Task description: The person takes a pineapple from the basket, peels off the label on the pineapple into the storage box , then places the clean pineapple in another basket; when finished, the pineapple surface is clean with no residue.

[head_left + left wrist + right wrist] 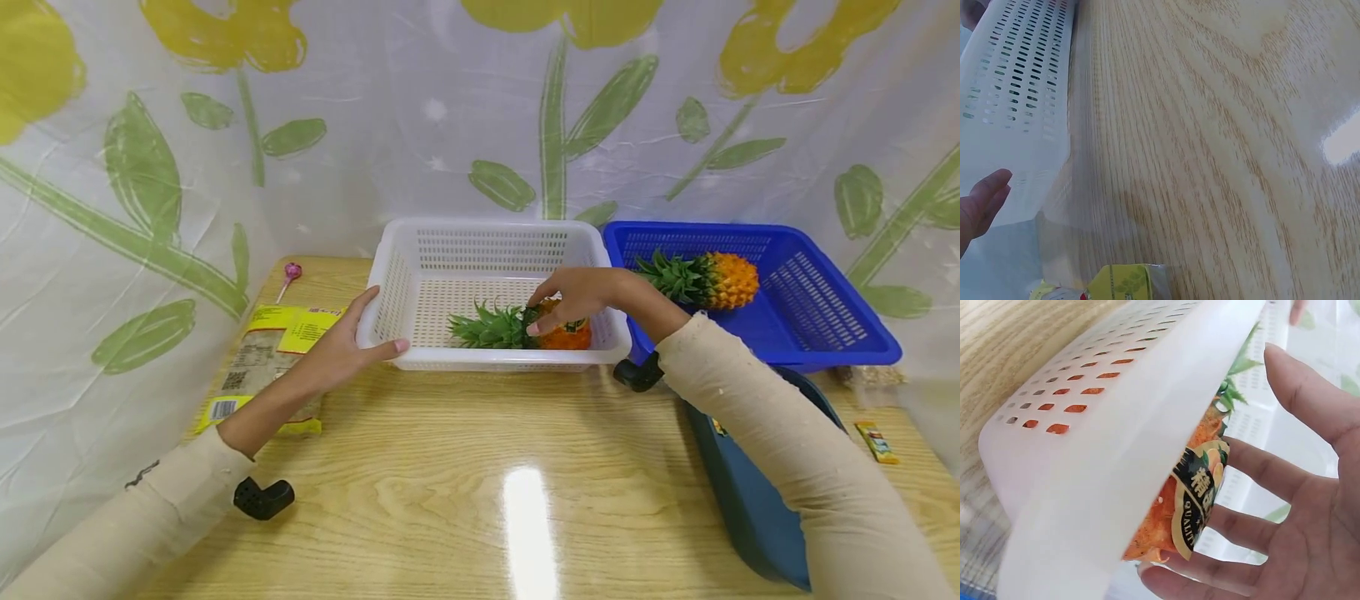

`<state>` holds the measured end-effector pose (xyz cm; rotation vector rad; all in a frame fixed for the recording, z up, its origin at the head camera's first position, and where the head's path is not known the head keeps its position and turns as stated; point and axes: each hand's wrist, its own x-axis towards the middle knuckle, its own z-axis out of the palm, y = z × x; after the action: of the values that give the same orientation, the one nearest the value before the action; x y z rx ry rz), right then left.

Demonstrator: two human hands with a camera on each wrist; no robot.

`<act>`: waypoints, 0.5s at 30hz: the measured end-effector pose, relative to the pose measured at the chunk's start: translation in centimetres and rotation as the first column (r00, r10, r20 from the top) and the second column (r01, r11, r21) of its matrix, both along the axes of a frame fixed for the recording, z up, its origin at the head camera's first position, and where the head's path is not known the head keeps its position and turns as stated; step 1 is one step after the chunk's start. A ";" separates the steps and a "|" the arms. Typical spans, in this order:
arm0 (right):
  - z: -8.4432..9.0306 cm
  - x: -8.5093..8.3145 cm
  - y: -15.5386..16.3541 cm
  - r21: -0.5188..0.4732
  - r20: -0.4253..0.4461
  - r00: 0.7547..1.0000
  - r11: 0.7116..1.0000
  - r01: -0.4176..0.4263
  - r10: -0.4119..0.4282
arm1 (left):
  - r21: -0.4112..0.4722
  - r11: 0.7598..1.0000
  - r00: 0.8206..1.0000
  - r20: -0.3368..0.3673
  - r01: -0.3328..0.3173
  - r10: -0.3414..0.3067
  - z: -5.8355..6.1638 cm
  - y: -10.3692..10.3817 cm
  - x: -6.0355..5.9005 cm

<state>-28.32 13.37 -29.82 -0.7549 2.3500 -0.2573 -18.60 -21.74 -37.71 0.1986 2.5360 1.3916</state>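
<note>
A white plastic basket (495,356) stands on the table with a small pineapple (487,327) lying inside along its front wall, leaves to the left. My right hand (577,293) reaches over the basket to the fruit. In the right wrist view its fingers (1272,465) are spread, fairly straight, along the pineapple's labelled orange body, and the thumb stands away from it. My left hand (339,348) is at the basket's front left corner, thumb by the front wall and fingers along the left side. The basket wall partly hides the fruit.
A blue basket (847,342) holding a second pineapple (731,281) stands to the right. In front of it, partly under my right sleeve, is a dark teal bin (757,492). At left lie a yellow-edged packet (258,367) and a lollipop (292,271). A small yellow wrapper (876,442) lies far right.
</note>
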 end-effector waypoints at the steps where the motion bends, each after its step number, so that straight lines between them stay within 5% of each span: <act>1: 0.0 0.0 0.0 0.004 0.007 1.000 1.000 -0.002 0.002 | 0.003 1.000 1.000 0.001 0.000 0.000 0.0 0.0 0.0; 15: -0.3 -1.0 0.0 0.058 0.089 0.996 0.998 -0.006 0.001 | 0.004 1.000 1.000 0.007 0.007 -0.007 0.0 -0.1 -0.1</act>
<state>-29.37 13.33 -30.09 -0.7054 2.2618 -0.2159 -18.72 -21.82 -37.72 0.2021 2.5244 1.3930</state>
